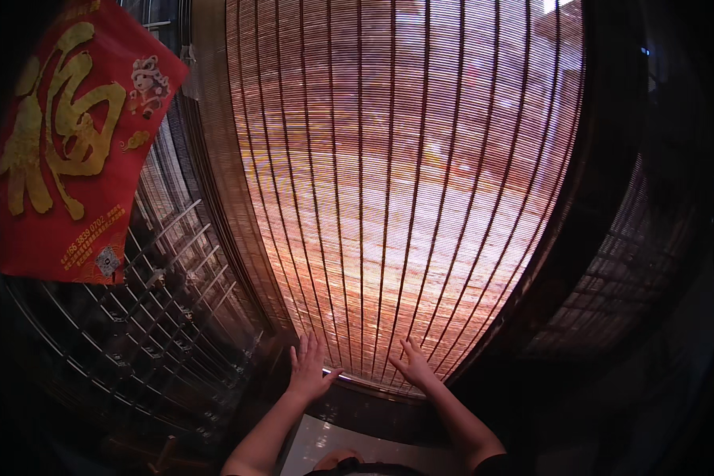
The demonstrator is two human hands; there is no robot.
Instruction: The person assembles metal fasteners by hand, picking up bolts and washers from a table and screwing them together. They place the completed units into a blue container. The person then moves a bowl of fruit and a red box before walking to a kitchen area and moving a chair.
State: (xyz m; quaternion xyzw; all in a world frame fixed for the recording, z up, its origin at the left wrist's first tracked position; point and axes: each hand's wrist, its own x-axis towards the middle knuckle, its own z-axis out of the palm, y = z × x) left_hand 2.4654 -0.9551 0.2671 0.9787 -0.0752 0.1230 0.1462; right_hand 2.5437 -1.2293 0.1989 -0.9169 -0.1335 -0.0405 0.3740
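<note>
Both hands are pressing flat, fingers spread, gripping nothing: left hand (308,370) and right hand (413,366) at the bottom rail of the blind (397,182) hanging ahead. Risk: uneven pushing is likely skewing the slats or cracking them.

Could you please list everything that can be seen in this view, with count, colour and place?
bamboo blind: one, reddish-brown slats with dark cords, centre, light showing through.
paper poster: one, red with gold lettering, upper left.
metal window grille: one, grey bars, lower left below the poster.
side window: one, dark, right.
ledge: one, pale and glossy, bottom centre.
left hand: one, fingers spread, at the blind's bottom edge.
right hand: one, fingers spread, at the blind's bottom edge.
</note>
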